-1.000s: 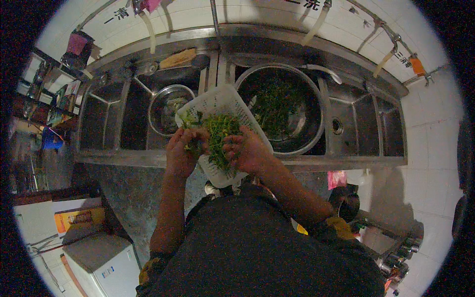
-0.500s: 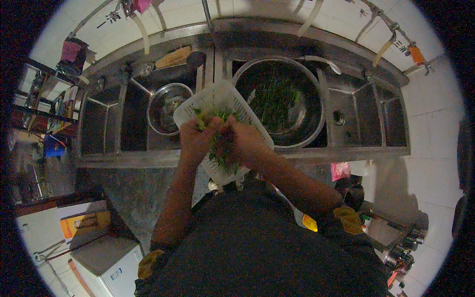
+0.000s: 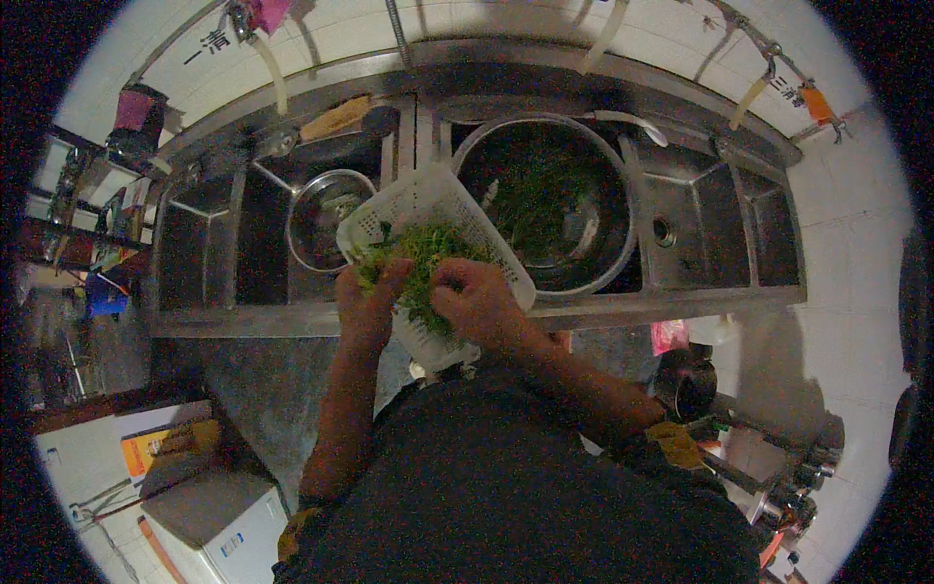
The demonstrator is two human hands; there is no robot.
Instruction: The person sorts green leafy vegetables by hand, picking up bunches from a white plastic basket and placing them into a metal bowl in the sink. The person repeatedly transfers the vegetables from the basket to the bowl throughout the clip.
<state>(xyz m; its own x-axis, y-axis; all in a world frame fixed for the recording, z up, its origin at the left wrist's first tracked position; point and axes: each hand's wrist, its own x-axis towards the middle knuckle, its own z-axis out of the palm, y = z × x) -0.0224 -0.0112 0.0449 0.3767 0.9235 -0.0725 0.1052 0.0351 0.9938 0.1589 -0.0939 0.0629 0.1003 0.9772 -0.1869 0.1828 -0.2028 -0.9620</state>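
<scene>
A white perforated plastic basket (image 3: pixel 418 190) lies tilted across the front edge of the sink, close to my body. Thin-leaved greens (image 3: pixel 428 248) fill its middle. On the left side of the basket, my left hand (image 3: pixel 368 304) is closed, its thumb and fingers pinching some of the greens. My right hand (image 3: pixel 477 300) rests over the pile from the right, fingers curled in among the stems. Its fingertips are partly hidden. Right of the basket stands a wide metal basin (image 3: pixel 634 195) with dark green stalks (image 3: pixel 545 195) in water.
A smaller metal bowl (image 3: pixel 295 219) sits in the left sink (image 3: pixel 263 263). A brown brush-like object (image 3: pixel 336 119) lies on the back ledge. A pale-handled ladle or scoop (image 3: pixel 632 125) rests behind the basin. Further right is a sink with a drain (image 3: pixel 664 232).
My hands have drawn apart and moved slightly lower, showing more of the greens in the basket. The right hand's fingers are now curled over the pile.
</scene>
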